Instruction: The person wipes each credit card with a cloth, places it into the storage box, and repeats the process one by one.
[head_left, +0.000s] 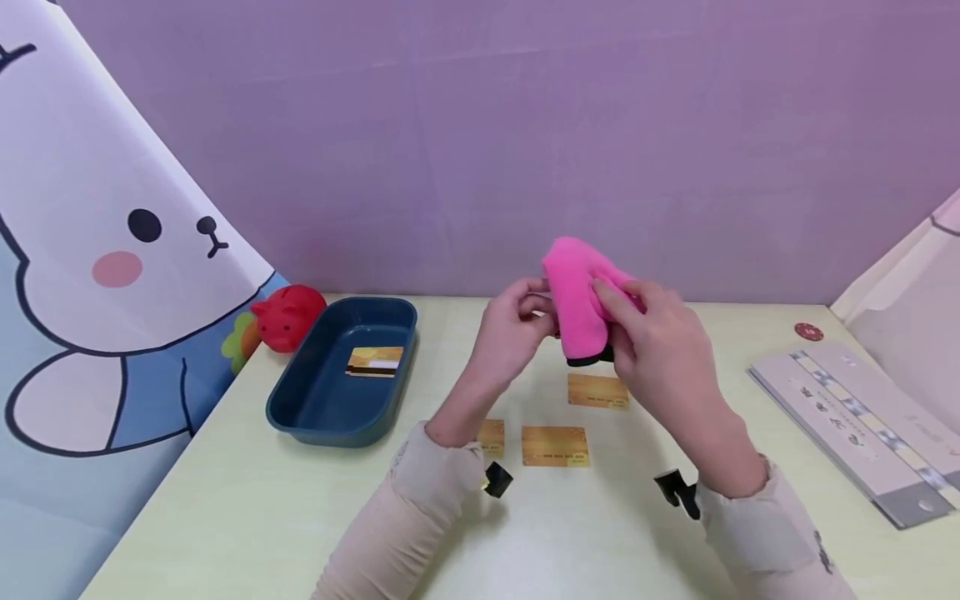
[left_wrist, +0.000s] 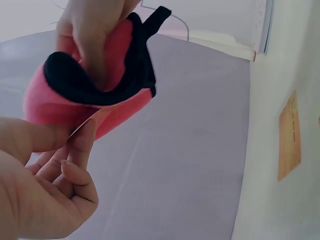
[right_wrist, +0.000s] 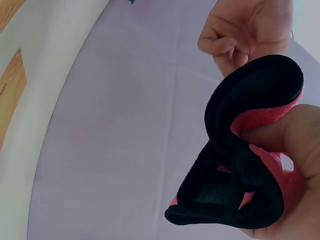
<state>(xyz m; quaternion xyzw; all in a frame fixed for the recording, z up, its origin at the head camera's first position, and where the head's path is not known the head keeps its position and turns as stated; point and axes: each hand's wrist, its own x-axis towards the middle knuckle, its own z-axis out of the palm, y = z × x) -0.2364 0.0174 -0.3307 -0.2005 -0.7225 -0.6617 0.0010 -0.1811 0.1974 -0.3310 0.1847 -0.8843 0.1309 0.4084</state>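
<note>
A soft pink fleece pouch (head_left: 576, 292) with a black-edged opening is held up above the table. My right hand (head_left: 663, 354) grips its side, the thumb pressing a fold into the cloth. The black rim (right_wrist: 220, 120) bends into two loops in the right wrist view, and a black tab (left_wrist: 157, 21) sticks out in the left wrist view. Beside the opening, my left hand (head_left: 517, 329) pinches a thin, gold-toned card (left_wrist: 103, 115) between thumb and forefinger. The card lies against the pouch's rim; how far it reaches in is hidden.
A blue tray (head_left: 330, 400) on the left contains a gold card (head_left: 375, 362). Behind it sits a red piggy bank (head_left: 288, 318). Further gold cards (head_left: 555, 446) lie below my hands. To the right are a grey-white box (head_left: 847, 417) and a red chip (head_left: 809, 332).
</note>
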